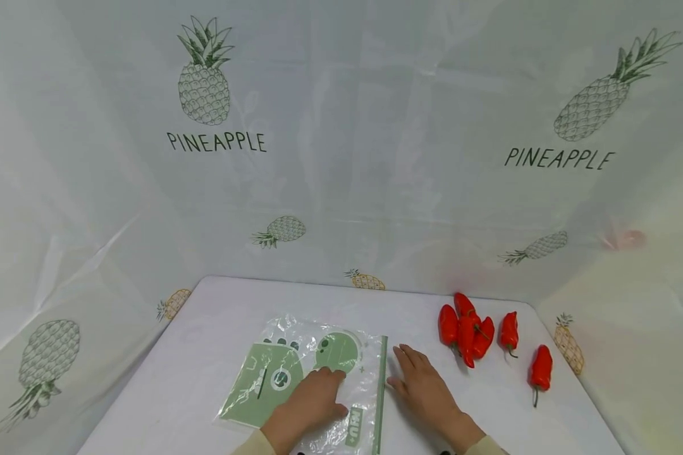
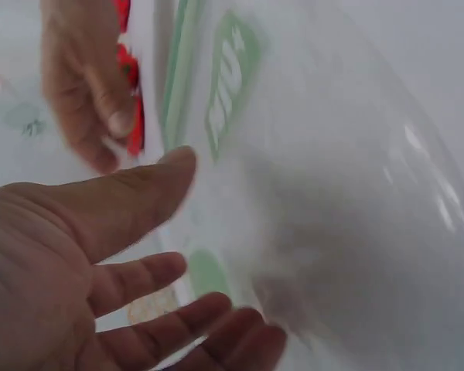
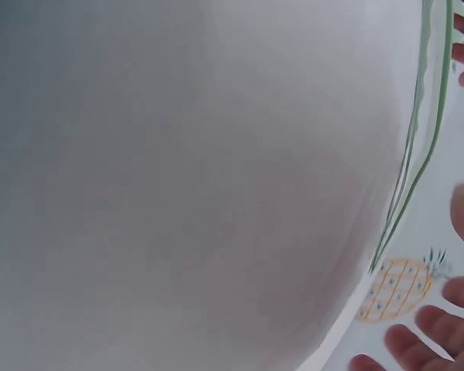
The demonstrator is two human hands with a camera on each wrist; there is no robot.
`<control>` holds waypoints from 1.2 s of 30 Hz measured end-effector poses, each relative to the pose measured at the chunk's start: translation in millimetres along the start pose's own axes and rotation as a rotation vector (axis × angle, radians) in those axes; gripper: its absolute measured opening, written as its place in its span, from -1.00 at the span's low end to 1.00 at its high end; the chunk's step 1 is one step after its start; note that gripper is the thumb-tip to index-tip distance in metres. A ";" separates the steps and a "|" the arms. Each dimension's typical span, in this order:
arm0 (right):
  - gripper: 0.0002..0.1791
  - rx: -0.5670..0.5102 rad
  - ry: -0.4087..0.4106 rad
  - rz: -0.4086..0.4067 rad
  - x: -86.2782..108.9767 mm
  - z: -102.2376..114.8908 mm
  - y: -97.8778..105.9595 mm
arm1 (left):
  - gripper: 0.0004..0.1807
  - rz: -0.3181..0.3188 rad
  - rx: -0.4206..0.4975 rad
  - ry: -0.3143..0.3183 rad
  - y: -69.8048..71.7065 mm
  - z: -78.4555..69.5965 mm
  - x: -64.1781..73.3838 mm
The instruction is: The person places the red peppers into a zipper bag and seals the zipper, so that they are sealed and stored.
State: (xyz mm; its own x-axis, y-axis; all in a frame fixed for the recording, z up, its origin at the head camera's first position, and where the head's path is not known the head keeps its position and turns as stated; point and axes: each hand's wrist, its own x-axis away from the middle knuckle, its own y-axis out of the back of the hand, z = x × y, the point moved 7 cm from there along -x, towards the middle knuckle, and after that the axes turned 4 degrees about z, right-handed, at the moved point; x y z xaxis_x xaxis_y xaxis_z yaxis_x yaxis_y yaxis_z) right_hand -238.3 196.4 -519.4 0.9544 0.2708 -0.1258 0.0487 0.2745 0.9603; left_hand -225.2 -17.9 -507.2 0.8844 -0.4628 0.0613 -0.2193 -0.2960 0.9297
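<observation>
A clear zip bag (image 1: 370, 360) with green printing lies flat on the white table, its green zip strip (image 1: 382, 379) toward the right. Over the middle of the bag is my left hand (image 1: 313, 401), fingers spread and slightly bent, gripping nothing. Just right of the zip strip, my right hand (image 1: 424, 388) hovers or rests by the table with its fingers extended; contact cannot be made out. In the left wrist view the left hand (image 2: 131, 270) shows a straight thumb and loose fingers beside the bag (image 2: 356, 193). Only fingers of the right hand (image 3: 456, 317) show in the right wrist view.
Several red peppers (image 1: 467, 332) lie in a cluster at the back right of the table (image 1: 227, 316). Two more stand apart, one pepper (image 1: 509, 332) beside the cluster and another pepper (image 1: 541, 368) nearer the right edge. A pineapple-print sheet (image 1: 375, 158) surrounds the table.
</observation>
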 end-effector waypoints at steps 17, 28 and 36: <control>-0.12 -0.044 -0.251 -0.245 32.3 -100.2 69.8 | -0.01 0.004 0.068 0.107 -39.9 -44.8 -64.2; -0.16 0.057 -0.391 -0.331 56.9 -177.1 96.2 | -0.20 0.074 0.215 0.096 -40.5 -33.9 -63.6; -0.04 -0.010 -0.659 -0.222 63.9 -232.6 89.7 | -0.60 0.071 0.337 0.033 -33.8 -29.1 -60.2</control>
State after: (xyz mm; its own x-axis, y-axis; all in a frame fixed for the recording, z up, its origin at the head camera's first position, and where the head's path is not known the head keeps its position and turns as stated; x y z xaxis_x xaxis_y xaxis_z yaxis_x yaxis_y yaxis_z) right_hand -241.5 452.9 -499.2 0.9019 -0.4090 -0.1388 0.2639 0.2675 0.9267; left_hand -259.1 44.3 -531.7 0.8734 -0.4669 0.1385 -0.4001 -0.5258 0.7506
